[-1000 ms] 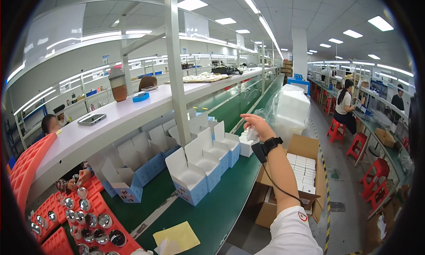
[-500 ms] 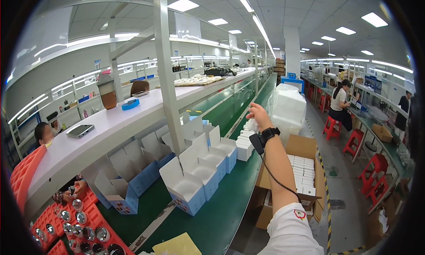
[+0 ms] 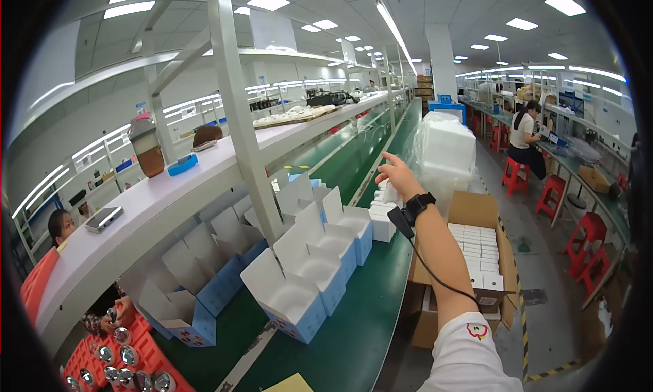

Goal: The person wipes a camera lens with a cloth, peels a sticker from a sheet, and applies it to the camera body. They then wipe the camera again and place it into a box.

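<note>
Green bench point(image 3: 340, 344): long work surface running from the near edge into the distance
Shelf point(image 3: 163, 195): pale raised board along the left side of the bench, with an upright metal post point(image 3: 235, 106) at its near edge
Blue-and-white boxes, front row point(image 3: 303, 317): open cartons in a line on the bench, white flaps raised, right of the post's foot
Blue-and-white boxes, rear row point(image 3: 231, 280): similar open cartons, partly under the shelf
Wrapped white blocks point(image 3: 445, 147): pale block shapes in clear plastic, beside the bench's right edge
Brown carton point(image 3: 473, 208): flaps open, packed with small white boxes, right of the bench
Red tray point(image 3: 163, 356): lower left, holding shiny rounded pieces point(image 3: 129, 355); a co-worker's hand point(image 3: 124, 312) is at its far end
Small white boxes on the bench point(image 3: 383, 227): set in a short row just beyond the front row, directly below the right hand point(image 3: 399, 178)
Right hand: fingers partly extended toward the upper left, moderately spread; whether it grips a box cannot be told
Left hand: outside the view, state cannot be told
Wrist device point(image 3: 418, 205): black strap on the right wrist, with a cable point(image 3: 435, 276) along the forearm
</note>
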Available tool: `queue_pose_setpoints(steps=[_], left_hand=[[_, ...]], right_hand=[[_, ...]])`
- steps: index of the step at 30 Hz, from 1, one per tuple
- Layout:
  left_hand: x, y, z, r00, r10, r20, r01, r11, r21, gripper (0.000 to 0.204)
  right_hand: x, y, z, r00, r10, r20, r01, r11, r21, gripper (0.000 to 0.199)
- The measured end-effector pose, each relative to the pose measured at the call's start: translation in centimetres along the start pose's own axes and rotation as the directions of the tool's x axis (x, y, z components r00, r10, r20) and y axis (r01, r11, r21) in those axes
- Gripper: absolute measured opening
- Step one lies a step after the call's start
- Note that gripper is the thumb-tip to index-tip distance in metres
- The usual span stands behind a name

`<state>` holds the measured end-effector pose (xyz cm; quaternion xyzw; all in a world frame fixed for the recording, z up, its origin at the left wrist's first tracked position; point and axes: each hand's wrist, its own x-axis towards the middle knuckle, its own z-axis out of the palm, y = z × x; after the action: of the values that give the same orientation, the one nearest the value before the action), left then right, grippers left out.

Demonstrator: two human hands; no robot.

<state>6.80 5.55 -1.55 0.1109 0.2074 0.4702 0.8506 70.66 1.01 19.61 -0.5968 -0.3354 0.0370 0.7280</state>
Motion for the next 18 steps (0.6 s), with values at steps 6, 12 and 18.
queue_pose_setpoints(steps=[6, 12, 18], left_hand=[[0.1, 0.3, 0.5, 0.964, -0.017, 0.266, -0.014, 0.994, 0.113, 0.057], [-0.6, -0.2, -0.4, 0.972, 0.036, 0.232, -0.090, 0.970, 0.227, 0.072], [-1.3, -0.1, -1.1, 0.978, 0.182, -0.101, -0.150, 0.953, 0.262, 0.080]], right_hand=[[3.5, 4.9, 0.6, 0.999, 0.019, 0.050, -0.009, 0.982, -0.190, 0.063], [5.1, 5.5, 1.3, 0.989, 0.137, 0.049, -0.119, 0.955, -0.272, 0.063], [4.7, 5.7, 3.7, 0.984, 0.154, 0.086, -0.130, 0.963, -0.234, 0.063]])
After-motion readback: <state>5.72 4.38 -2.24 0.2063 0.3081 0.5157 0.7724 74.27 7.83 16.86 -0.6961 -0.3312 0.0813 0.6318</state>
